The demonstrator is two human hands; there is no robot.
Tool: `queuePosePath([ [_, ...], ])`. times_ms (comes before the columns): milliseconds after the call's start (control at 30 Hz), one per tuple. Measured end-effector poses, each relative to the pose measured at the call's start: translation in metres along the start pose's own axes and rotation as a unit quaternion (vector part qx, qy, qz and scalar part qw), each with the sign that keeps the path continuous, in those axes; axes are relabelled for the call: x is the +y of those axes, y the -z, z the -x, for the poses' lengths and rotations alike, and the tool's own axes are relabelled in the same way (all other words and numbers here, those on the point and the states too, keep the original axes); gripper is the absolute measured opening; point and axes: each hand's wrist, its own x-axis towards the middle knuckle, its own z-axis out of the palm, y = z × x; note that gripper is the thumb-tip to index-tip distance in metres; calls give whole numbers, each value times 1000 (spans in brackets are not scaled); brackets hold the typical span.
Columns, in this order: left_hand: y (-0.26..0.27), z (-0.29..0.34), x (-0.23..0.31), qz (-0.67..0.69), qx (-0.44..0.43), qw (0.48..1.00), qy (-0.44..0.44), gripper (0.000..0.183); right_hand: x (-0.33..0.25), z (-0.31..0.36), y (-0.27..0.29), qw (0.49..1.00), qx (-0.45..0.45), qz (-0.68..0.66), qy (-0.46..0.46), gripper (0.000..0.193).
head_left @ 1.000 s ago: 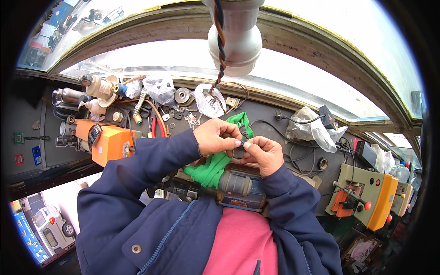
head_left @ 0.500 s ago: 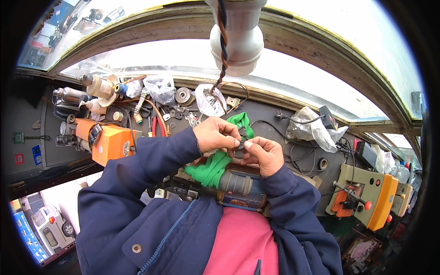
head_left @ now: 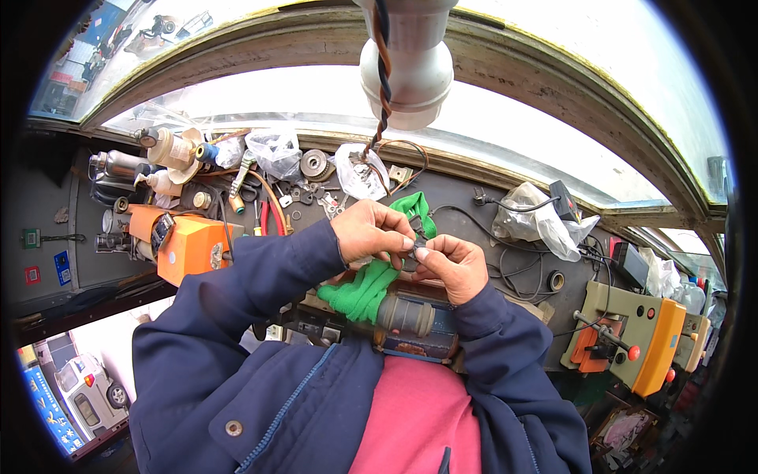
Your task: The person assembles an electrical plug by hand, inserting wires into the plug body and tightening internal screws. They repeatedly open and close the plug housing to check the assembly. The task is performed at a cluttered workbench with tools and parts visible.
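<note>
Close together over the workbench, both hands pinch a small black buckle-like piece (head_left: 418,227). Its finer shape is hidden by my fingers. My left hand (head_left: 373,234) has thumb and forefinger pressed on its left side; my right hand (head_left: 455,267) grips it from the right with thumb and fingers. A green strap (head_left: 412,205) loops up just beyond the black piece. Nearer my body, below my left hand, green fabric (head_left: 359,292) lies bunched against a dark, worn cylindrical machine part (head_left: 407,317).
Keys and pliers (head_left: 275,217), plastic bags (head_left: 274,154) and an orange machine (head_left: 194,246) crowd the left. On the right are a cable (head_left: 505,272), a black ring (head_left: 556,280) and a beige-and-orange key-cutting machine (head_left: 632,336). A white pipe (head_left: 407,83) hangs above.
My fingertips have shifted slightly around the black piece, with the right thumb a little lower. Both hands keep their pinch, and the things on the bench are unchanged.
</note>
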Motion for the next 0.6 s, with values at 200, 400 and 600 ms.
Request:
queuePosePath([
  [200,2,-5,-7,5,-29,1000,-9,13,1,-2,2,1000,-14,8,5,11],
  [400,5,-5,-7,45,-67,996,27,16,0,-1,2,1000,7,-7,-21,10],
  [600,7,0,-1,41,-62,997,28,16,1,-2,2,1000,18,-10,4,10],
])
